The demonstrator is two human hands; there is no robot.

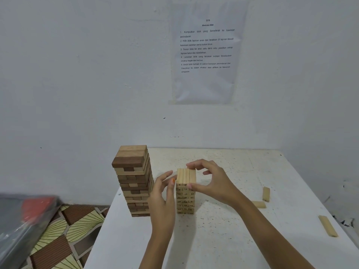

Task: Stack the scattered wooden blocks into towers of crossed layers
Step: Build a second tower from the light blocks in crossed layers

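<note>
Head view: on the worktop (223, 241), the right hand (213, 181) pinches the top layer (186, 176) of the pale tower (185, 199). The left hand (163, 193) presses straight fingers against its left side. A taller brown tower (134, 181) stands just left, and loose blocks (266, 194) lie to the right.

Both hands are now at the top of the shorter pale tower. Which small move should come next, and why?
Probably let go gently and send the right hand to the nearest loose pale wooden block. That hand pinches the top layer of the pale numbered wooden tower, the left hand presses flat on its side, and the layer looks full and flush.
</note>
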